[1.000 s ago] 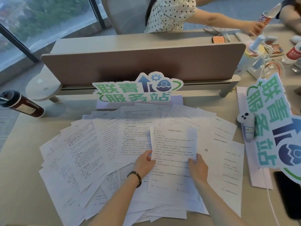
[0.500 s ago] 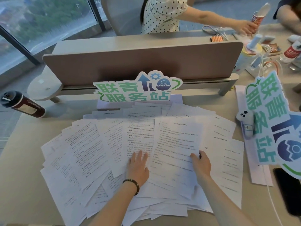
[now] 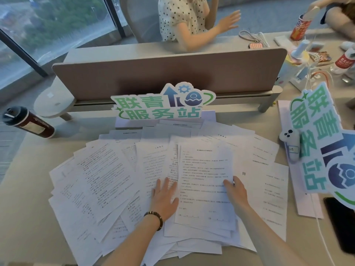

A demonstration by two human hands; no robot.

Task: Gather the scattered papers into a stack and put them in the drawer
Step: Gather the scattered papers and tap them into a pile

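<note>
The printed text on the scattered papers (image 3: 107,169) is too small to read. Lower sheets lie mostly hidden under upper ones. The right hand (image 3: 235,191) has fingertips tucked out of sight under a sheet's edge. A black phone (image 3: 340,223) and a green sign (image 3: 326,150) are cut off at the right edge.

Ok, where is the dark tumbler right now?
In the head view the dark tumbler stands at the desk's far left, apart from the scattered papers, beside the divider's rounded foot.

Soft daylight from window (image 3: 48,31), faint shadows, wide-angle edge bending, slight motion blur
</note>
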